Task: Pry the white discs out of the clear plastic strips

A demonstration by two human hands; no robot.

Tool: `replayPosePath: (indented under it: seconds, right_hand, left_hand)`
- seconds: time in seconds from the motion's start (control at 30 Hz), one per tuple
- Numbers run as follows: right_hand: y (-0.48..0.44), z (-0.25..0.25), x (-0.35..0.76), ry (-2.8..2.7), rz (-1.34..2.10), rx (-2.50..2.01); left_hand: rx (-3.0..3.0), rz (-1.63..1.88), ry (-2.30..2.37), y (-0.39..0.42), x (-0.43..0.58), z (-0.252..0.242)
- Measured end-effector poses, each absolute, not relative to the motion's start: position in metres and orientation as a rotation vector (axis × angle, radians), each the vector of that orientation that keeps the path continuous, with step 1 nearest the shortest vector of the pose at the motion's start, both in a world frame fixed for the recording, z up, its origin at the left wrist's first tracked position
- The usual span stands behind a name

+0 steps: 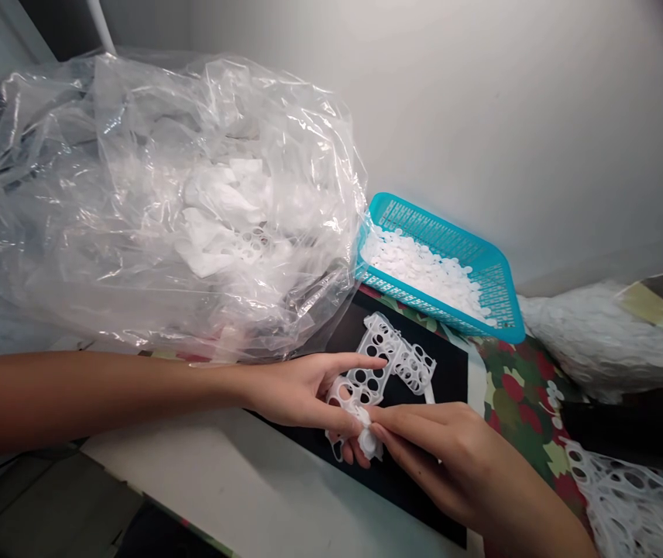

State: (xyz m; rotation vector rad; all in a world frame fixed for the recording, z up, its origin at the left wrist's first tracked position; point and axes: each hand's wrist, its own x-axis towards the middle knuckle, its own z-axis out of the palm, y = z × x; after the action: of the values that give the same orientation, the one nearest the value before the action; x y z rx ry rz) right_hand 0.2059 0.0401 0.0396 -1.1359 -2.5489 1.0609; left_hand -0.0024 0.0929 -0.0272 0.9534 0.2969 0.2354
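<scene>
A white sheet punched full of round holes (pixel 375 345) lies over a black mat (pixel 459 372), its near end in my left hand (pixel 302 391). My left thumb presses on a bunch of thin white rounded pieces (pixel 371 444) at that end, the index finger stretches along the sheet, and other fingertips show underneath. My right hand (pixel 448 446) pinches at the same white bunch with thumb and index finger. Whether the bunch is loose or still joined to the sheet, I cannot tell.
A big clear plastic bag (pixel 151 194) with white scraps fills the left. Behind the mat stands a turquoise basket (pixel 453 225) of small white discs (pixel 418 267). At right are a filled plastic bag (pixel 592 333) and more holed sheets (pixel 639 496) on a floral cloth (pixel 517 387).
</scene>
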Motion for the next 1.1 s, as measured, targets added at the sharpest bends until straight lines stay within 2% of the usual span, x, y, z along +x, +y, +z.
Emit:
replayPosePath:
  seconds: [0.8, 1.1]
  right_hand:
    - [0.036, 0.039, 0.203, -2.558, 0.711, -1.192]
    - [0.038, 0.035, 0.202, -2.473, 0.744, -1.201]
  left_hand:
    - [1.133, 0.193, 0.428, 0.097, -0.007, -0.015]
    - [1.087, 0.199, 0.399, 0.097, -0.007, -0.015]
